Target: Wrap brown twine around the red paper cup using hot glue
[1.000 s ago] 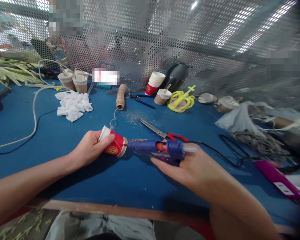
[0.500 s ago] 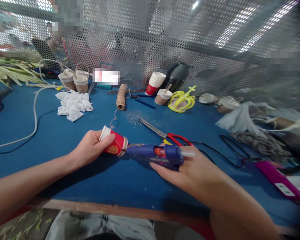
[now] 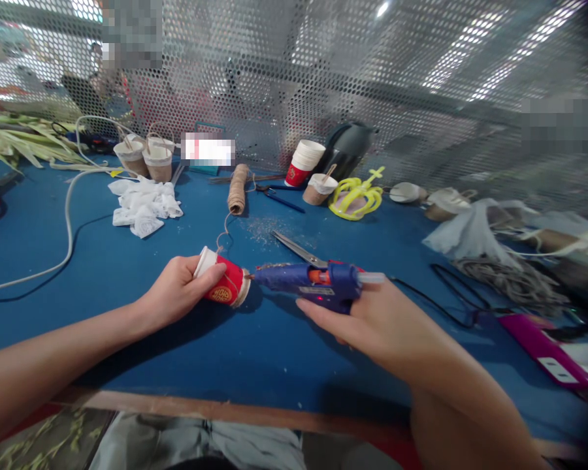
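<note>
A red and white paper cup lies sideways in my left hand, thumb across its side and its base turned to the right. Twine runs over the cup and back to a twine spool behind it. My right hand is wrapped round a blue glue gun, with a clear glue stick sticking out of its rear. The nozzle is at the edge of the cup's base; whether it touches I cannot tell. Partly hidden behind the glue gun are red-handled scissors.
Crumpled white cloth and twine-wrapped cups stand at the back left. Stacked paper cups and a yellow crown-shaped piece are at the back. A purple power strip and cords lie right. Perforated metal borders the blue table.
The glue gun in my right hand has moved slightly up and right, its nozzle now higher on the cup's base edge. It covers more of the scissors. My left hand is nearly still.
</note>
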{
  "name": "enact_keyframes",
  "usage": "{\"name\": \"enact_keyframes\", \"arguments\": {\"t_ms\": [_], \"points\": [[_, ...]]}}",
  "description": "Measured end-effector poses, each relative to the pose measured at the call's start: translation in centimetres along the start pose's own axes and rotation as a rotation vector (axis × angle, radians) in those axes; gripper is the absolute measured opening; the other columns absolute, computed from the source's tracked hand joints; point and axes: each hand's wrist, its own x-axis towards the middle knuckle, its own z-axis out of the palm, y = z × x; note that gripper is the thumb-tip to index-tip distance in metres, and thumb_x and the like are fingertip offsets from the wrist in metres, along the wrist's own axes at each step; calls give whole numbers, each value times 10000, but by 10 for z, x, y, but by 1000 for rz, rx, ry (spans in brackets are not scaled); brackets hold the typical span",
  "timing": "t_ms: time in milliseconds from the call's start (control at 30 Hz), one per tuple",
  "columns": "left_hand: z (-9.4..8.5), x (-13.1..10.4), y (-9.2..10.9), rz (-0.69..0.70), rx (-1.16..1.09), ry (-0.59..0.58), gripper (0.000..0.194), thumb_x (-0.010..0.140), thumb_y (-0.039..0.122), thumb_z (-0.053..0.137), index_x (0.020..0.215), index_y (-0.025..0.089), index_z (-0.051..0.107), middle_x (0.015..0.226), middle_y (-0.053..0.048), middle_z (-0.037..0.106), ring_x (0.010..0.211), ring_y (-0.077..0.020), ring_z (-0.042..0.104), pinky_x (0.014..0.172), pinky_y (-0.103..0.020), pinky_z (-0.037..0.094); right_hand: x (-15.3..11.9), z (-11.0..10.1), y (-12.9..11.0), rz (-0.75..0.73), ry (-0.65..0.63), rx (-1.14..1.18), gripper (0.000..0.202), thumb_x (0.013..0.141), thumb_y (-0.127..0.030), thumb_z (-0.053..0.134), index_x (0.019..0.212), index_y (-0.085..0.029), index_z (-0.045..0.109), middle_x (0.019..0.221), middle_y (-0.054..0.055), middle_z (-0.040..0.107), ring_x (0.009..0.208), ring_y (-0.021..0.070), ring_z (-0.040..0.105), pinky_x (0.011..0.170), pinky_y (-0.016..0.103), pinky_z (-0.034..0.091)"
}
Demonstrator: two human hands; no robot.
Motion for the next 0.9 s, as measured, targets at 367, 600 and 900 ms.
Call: {"name": "enact_keyframes", "arguments": {"t_ms": [367,600,900], "points": [[-1,-2,1,27,34,10,387,781,453,441,656,118,587,562,20,519,516,-91,404,479,-184,340,4,1,-1,81,-45,48,354,768,-291,523,437,-234,411,292,-61,430,345,116,433,450,260,363],[0,-2,1,17,12,15,373,781,451,449,650,125,574,560,28,511,516,-87,389,475,-181,326,5,2,0,91,-32,81,198,766,-263,535,575,-218,517,289,-91,406,330,111,426,441,251,354],[1,-2,2,6,2,16,393,785,457,448,676,113,605,581,13,546,528,-94,416,492,-187,355,4,3,0,87,-26,98,236,776,-249,508,545,-206,481,319,-84,417,332,94,414,432,238,359]]}}
